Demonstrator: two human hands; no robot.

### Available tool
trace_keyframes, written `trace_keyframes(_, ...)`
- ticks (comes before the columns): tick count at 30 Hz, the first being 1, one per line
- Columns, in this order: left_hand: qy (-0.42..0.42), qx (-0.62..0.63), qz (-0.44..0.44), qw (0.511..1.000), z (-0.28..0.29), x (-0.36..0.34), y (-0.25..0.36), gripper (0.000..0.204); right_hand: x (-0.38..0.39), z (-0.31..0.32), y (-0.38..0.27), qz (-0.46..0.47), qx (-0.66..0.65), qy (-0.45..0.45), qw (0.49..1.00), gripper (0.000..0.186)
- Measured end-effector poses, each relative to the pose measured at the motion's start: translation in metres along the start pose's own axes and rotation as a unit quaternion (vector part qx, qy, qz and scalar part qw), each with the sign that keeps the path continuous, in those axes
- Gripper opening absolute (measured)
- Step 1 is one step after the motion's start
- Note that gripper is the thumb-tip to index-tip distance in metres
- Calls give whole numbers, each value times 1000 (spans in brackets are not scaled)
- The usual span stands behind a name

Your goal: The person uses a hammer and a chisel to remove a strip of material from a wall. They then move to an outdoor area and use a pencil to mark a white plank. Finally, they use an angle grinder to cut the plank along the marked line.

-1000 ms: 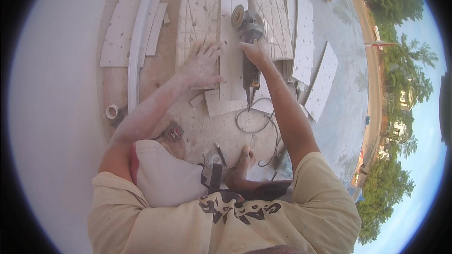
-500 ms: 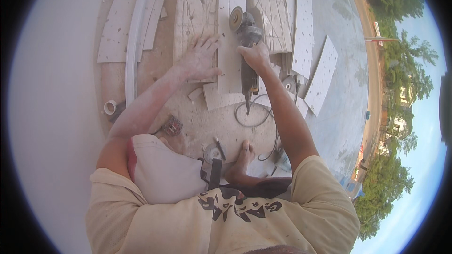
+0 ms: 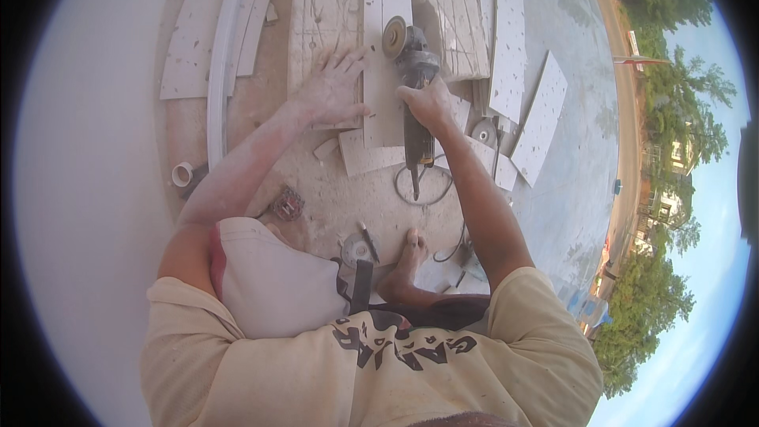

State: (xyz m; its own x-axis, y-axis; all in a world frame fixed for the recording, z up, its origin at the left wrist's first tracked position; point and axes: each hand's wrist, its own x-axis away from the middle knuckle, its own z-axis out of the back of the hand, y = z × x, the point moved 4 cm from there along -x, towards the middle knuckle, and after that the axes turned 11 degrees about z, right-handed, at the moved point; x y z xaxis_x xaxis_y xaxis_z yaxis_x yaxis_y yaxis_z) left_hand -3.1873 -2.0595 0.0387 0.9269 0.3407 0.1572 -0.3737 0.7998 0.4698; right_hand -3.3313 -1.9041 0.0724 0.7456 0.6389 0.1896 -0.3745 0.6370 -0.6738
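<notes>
My right hand (image 3: 428, 103) is wrapped round the body of an angle grinder (image 3: 417, 68). Its round disc (image 3: 394, 36) is at the far end, over a long white tile strip (image 3: 383, 103). Dust-covered, my left hand (image 3: 332, 88) lies with spread fingers across the strip's left edge and the scored pale slab (image 3: 326, 12) beside it. A second scored slab (image 3: 455, 24) lies right of the grinder. From the grinder's near end the cord (image 3: 423, 203) loops on the dusty floor.
Cut tile pieces (image 3: 541, 119) lie to the right, with a loose disc (image 3: 484, 133) among them. At left are a long pale metal bar (image 3: 219, 87) and a white pipe piece (image 3: 183, 175). Near my bare foot (image 3: 409, 265) are another disc (image 3: 357, 249) and a pen-like marker (image 3: 369, 242). A red-and-dark object (image 3: 287, 203) sits left.
The view has shifted slightly. The grinder stays in my right hand, its disc a little lower in the picture and nearly over the same strip; my left hand stays spread.
</notes>
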Motion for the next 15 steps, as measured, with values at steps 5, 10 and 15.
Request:
trace_keyframes(5, -7, 1, 4, 1000, 2, 0, 1, 91, 6, -1, 10, -12, 29, -20, 999, 78)
trace_keyframes(10, -3, -2, 2, 1000, 1, 0, 1, 91, 16, -2, 14, -45, 35, -32, 998, 77)
trace_keyframes(15, 11, -6, -3, 1000, -1, 0, 0, 92, 33, 2, 1, -33, 5, -30, 999, 69)
